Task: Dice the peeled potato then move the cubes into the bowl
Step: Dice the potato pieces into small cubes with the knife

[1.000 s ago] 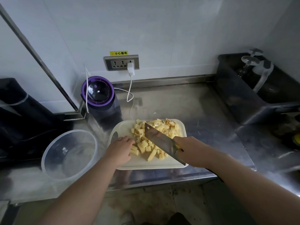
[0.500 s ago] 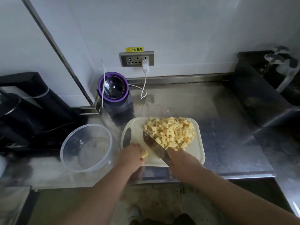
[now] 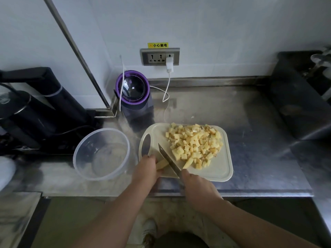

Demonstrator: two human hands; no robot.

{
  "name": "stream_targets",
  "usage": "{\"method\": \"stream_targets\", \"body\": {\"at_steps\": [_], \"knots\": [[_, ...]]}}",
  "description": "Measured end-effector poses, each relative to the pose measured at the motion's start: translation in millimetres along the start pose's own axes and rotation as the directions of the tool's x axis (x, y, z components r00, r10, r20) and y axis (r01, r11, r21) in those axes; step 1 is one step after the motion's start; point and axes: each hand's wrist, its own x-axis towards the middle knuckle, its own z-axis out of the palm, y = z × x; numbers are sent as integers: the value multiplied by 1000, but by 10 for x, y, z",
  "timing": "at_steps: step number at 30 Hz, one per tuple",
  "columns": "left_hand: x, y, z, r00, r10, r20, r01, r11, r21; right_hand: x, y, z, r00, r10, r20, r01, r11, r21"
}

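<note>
Right hand (image 3: 198, 188) curled round knife (image 3: 168, 160) handle; left hand (image 3: 146, 169) pinching uncut potato strip (image 3: 162, 164), long axis crossing the blade, just left of it. Beyond: diced cubes (image 3: 195, 145) heaped on cutting board (image 3: 222, 172); bowl (image 3: 101, 154) left, nearer left hand.

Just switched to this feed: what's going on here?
A person is dicing potato on the cutting board. The left hand holds a potato strip while the right hand grips the knife, its blade beside the strip. A pile of cubes lies on the board; the clear bowl beside it holds none.
</note>
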Motion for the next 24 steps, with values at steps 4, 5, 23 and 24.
{"method": "stream_targets", "body": {"at_steps": [4, 5, 23, 24], "knots": [[48, 45, 33, 1000, -21, -23, 20, 999, -48, 71, 61, -32, 999, 27, -18, -27, 1000, -12], [71, 69, 37, 999, -22, -30, 20, 998, -62, 92, 69, -43, 999, 24, -28, -25, 999, -21], [64, 111, 63, 986, 52, -159, -70, 992, -106, 39, 33, -127, 997, -25, -76, 14, 990, -138], [70, 110, 62, 986, 50, -162, -68, 992, -107, 36, 23, -129, 997, -25, -76, 14, 991, -135]]}}
